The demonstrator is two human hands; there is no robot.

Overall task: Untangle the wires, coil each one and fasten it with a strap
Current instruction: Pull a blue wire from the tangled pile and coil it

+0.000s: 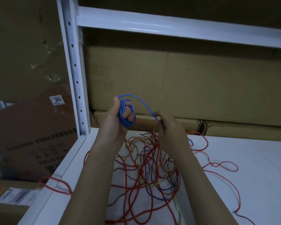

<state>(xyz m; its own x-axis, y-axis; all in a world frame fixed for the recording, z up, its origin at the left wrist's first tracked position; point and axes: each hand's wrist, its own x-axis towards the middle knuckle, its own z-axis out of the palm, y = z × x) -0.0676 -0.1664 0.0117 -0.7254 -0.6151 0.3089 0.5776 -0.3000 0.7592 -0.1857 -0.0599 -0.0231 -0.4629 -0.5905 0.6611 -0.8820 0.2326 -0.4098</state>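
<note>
The left hand (116,120) is raised above a white metal shelf (250,168), its fingers (126,112) curled through a compact coil of blue wire (126,118), with the thumb extended upward along the coil's left side. One free strand of the blue wire arcs from the top of the coil down to the right hand (170,129), which pinches it near its end. Beneath both forearms, a loose tangle of red, yellow and dark blue wires (149,168) lies spread across the shelf; one red loop hangs over the shelf's left edge. A white perforated upright post (75,67) stands at the left. Brown cardboard boxes (185,82) fill the space behind.
</note>
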